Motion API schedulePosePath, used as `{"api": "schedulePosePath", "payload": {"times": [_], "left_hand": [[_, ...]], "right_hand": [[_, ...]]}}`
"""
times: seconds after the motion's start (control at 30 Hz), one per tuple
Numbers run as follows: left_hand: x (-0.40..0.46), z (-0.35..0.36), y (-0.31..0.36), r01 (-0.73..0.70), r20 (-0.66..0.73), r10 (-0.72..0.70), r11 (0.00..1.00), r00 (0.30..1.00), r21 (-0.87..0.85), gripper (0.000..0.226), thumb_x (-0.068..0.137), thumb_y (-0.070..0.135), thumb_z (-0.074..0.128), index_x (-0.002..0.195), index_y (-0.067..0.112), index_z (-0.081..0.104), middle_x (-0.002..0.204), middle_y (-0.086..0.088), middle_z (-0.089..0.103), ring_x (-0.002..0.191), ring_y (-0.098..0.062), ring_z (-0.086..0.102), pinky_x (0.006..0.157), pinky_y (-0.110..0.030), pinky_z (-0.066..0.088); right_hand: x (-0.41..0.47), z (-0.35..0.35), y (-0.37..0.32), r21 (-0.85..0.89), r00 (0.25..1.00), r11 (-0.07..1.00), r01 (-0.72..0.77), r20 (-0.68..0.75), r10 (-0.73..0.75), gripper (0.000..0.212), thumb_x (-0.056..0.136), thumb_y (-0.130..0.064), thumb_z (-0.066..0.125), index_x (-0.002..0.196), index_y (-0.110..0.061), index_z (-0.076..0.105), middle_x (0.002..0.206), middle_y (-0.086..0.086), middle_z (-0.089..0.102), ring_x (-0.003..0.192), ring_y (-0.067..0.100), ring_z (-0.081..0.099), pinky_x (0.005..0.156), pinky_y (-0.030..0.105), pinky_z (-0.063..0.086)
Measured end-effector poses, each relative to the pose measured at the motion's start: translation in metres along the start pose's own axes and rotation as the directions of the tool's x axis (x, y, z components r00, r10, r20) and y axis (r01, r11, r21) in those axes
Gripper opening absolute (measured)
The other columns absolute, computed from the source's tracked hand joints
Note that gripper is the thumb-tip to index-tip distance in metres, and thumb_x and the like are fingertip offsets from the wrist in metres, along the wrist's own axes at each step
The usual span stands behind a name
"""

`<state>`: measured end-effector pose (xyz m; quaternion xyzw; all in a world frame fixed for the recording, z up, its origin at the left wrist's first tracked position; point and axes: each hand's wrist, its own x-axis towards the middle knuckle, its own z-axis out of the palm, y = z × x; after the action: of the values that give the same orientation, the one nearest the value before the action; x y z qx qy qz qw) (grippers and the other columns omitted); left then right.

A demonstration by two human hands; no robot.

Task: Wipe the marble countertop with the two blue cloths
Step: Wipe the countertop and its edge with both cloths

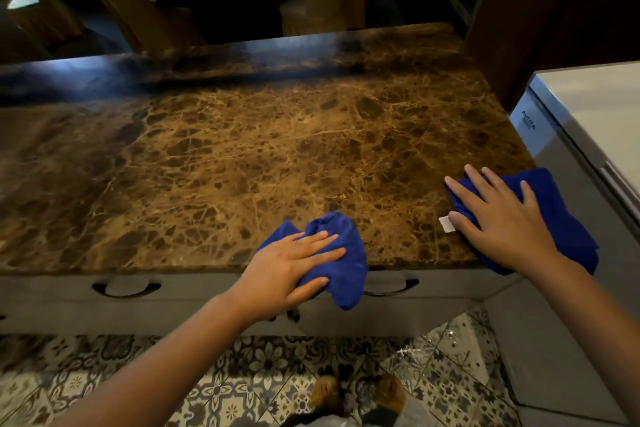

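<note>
The brown veined marble countertop (221,156) fills the middle of the view. My left hand (287,267) lies flat on a crumpled blue cloth (346,253) at the counter's near edge; part of that cloth hangs over the edge. My right hand (498,218) presses with spread fingers on a second blue cloth (540,191) at the counter's near right corner. This cloth has a small white tag (447,224) and droops past the corner on the right.
Grey drawers with recessed handles (126,286) run below the counter edge. A silver appliance with a white top (588,121) stands close on the right. Wooden chairs (131,10) and a dark table stand beyond the far edge. Patterned floor tiles (242,374) lie below.
</note>
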<state>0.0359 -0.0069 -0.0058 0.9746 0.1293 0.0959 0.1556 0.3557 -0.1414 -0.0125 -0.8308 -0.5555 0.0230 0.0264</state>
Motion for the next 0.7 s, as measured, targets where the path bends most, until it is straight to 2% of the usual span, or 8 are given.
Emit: {"api": "schedulePosePath", "payload": {"times": [0.07, 0.13, 0.17, 0.23, 0.33, 0.43, 0.57, 0.7], "left_hand": [[-0.003, -0.011, 0.000, 0.212, -0.062, -0.248, 0.915, 0.967, -0.344, 0.039, 0.085, 0.041, 0.043, 0.111, 0.020, 0.063, 0.114, -0.005, 0.066, 0.109, -0.011, 0.059, 0.097, -0.031, 0.043], [0.002, -0.024, -0.012, 0.357, -0.119, -0.558, 0.666, 0.822, -0.655, 0.026, 0.085, 0.034, 0.044, 0.085, 0.017, 0.064, 0.082, -0.010, 0.066, 0.075, -0.013, 0.060, 0.069, -0.026, 0.047], [0.008, -0.028, -0.023, 0.372, -0.172, -0.664, 0.593, 0.728, -0.714, 0.022, 0.089, 0.027, 0.044, 0.081, 0.016, 0.061, 0.079, -0.010, 0.063, 0.072, -0.015, 0.056, 0.063, -0.021, 0.044], [0.020, -0.036, -0.049, 0.396, -0.294, -0.724, 0.618, 0.625, -0.680, 0.020, 0.095, 0.014, 0.041, 0.093, 0.013, 0.061, 0.093, -0.012, 0.064, 0.086, -0.019, 0.055, 0.068, -0.012, 0.043], [0.044, -0.031, -0.086, 0.500, -0.225, -0.609, 0.771, 0.761, -0.395, 0.035, 0.097, 0.019, 0.038, 0.130, 0.013, 0.047, 0.140, -0.015, 0.046, 0.130, -0.024, 0.040, 0.109, -0.036, 0.030], [0.068, -0.015, -0.116, 0.537, -0.119, -0.524, 0.829, 0.843, 0.153, 0.048, 0.094, 0.044, 0.033, 0.141, 0.039, 0.024, 0.155, 0.000, 0.019, 0.144, -0.021, 0.010, 0.111, -0.058, 0.006], [0.113, -0.015, -0.137, 0.533, -0.066, -0.531, 0.822, 0.845, 0.202, 0.056, 0.089, 0.058, 0.030, 0.141, 0.044, 0.016, 0.157, -0.003, 0.012, 0.144, -0.023, 0.008, 0.112, -0.057, 0.007], [0.157, -0.014, -0.145, 0.391, 0.012, -0.403, 0.894, 0.915, 0.220, 0.056, 0.090, 0.058, 0.029, 0.142, 0.042, 0.012, 0.157, -0.005, 0.012, 0.144, -0.023, 0.009, 0.114, -0.051, 0.009]], "right_hand": [[0.001, -0.001, 0.001, 0.038, 1.000, 0.999, 0.013, 0.019, -0.014, 0.066, 0.081, -0.063, 0.011, 0.142, -0.039, 0.012, 0.157, -0.001, 0.007, 0.142, 0.018, 0.001, 0.109, 0.060, 0.005], [0.001, -0.004, 0.005, 0.108, 0.999, 0.994, 0.023, 0.031, -0.027, 0.065, 0.081, -0.064, 0.012, 0.141, -0.042, 0.010, 0.157, -0.003, 0.005, 0.142, 0.016, -0.001, 0.109, 0.059, 0.001], [0.001, -0.004, 0.007, 0.121, 0.999, 0.992, 0.021, 0.021, -0.023, 0.064, 0.081, -0.064, 0.013, 0.141, -0.042, 0.009, 0.157, -0.003, 0.004, 0.141, 0.015, -0.002, 0.109, 0.060, 0.000], [-0.002, -0.003, 0.013, 0.071, 1.000, 0.997, -0.007, -0.010, 0.008, 0.062, 0.082, -0.064, 0.012, 0.141, -0.043, 0.008, 0.157, -0.003, 0.003, 0.141, 0.015, -0.004, 0.108, 0.061, -0.003], [-0.004, 0.000, 0.014, 0.047, 0.997, 0.996, -0.071, 0.003, 0.071, 0.064, 0.081, -0.067, 0.011, 0.141, -0.044, 0.008, 0.157, -0.003, 0.004, 0.142, 0.016, -0.002, 0.108, 0.061, -0.001], [-0.003, 0.002, 0.012, 0.044, 0.997, 0.996, -0.082, -0.006, 0.082, 0.065, 0.080, -0.068, 0.011, 0.141, -0.044, 0.009, 0.157, -0.003, 0.007, 0.142, 0.017, 0.001, 0.108, 0.061, 0.001], [-0.004, 0.006, 0.014, 0.008, 0.996, 0.996, -0.087, -0.022, 0.088, 0.064, 0.081, -0.069, 0.010, 0.141, -0.044, 0.008, 0.157, -0.002, 0.009, 0.142, 0.017, 0.002, 0.108, 0.061, 0.003], [-0.003, 0.007, 0.014, 0.001, 0.995, 0.996, -0.086, -0.041, 0.086, 0.062, 0.084, -0.069, 0.013, 0.140, -0.045, 0.007, 0.156, -0.002, 0.011, 0.142, 0.018, 0.005, 0.108, 0.062, 0.005]]}}
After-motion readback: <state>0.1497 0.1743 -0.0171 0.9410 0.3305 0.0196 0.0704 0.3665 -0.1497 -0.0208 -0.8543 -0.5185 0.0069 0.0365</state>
